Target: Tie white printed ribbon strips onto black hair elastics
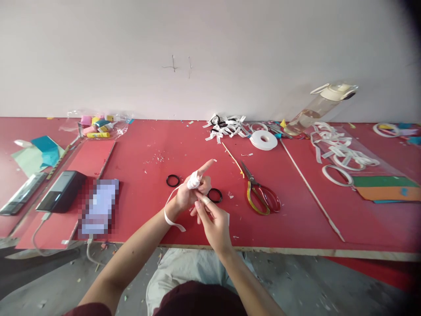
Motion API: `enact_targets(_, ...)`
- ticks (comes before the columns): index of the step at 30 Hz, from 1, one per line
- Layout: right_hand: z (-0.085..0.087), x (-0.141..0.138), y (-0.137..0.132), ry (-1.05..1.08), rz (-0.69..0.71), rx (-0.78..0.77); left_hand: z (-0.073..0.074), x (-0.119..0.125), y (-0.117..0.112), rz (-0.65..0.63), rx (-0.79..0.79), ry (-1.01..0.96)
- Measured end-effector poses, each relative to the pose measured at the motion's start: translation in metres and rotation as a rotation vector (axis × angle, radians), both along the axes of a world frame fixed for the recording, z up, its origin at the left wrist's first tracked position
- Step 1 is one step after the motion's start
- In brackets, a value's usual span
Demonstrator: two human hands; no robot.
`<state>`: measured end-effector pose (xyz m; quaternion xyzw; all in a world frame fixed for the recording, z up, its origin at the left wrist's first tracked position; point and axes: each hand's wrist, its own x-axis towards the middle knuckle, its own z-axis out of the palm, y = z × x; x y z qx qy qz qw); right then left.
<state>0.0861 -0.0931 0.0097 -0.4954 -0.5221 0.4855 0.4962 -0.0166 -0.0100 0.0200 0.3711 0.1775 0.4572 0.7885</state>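
Note:
My left hand (192, 188) is raised over the red table (148, 149), forefinger pointing out, with a white paper strip (194, 180) wound round that finger. The strip's loose tail (171, 217) trails down past my left wrist. My right hand (212, 219) sits just below and to the right, fingers pinched at the strip beside the left fingers. Two black rings lie on the table by my hands: one (173, 180) to the left, one (215, 195) partly behind my fingers. Red-handled scissors (259, 193) lie to the right.
A white tape roll (263, 140), a heap of white strips (226, 125), a tilted water bottle (319, 107), more strips and rings (342, 153), coloured sheets (384, 188) and a long thin stick (309, 188) lie right. Left: a power bank (62, 191), a phone (98, 206), small coloured packs (97, 125).

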Motion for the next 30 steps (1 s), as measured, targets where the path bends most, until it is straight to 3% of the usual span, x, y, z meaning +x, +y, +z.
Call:
enact_targets(3, 0.003, -0.01, 0.0, 0.365, -0.046, -0.231, 0.0, 0.003, -0.004, 0.004, 0.109, 0.193)
enact_targets(6, 0.007, -0.018, 0.0, 0.668, -0.123, -0.348, 0.0, 0.004, -0.006, 0.05, 0.244, 0.288)
enact_targets(9, 0.01, -0.021, 0.001, 0.846, -0.104, -0.413, -0.001, 0.003, -0.007, 0.065, 0.38, 0.328)
enact_targets(12, 0.013, -0.021, 0.001, 0.939, -0.041, -0.469, 0.0, 0.001, -0.008, 0.05, 0.413, 0.375)
enact_targets(21, 0.01, -0.02, 0.003, 0.878, 0.001, -0.519, 0.002, 0.003, -0.009, 0.085, 0.326, 0.309)
enact_targets(30, -0.003, 0.005, 0.003, 0.68, -0.247, -0.417, -0.014, 0.004, -0.001, 0.179, 0.233, 0.318)
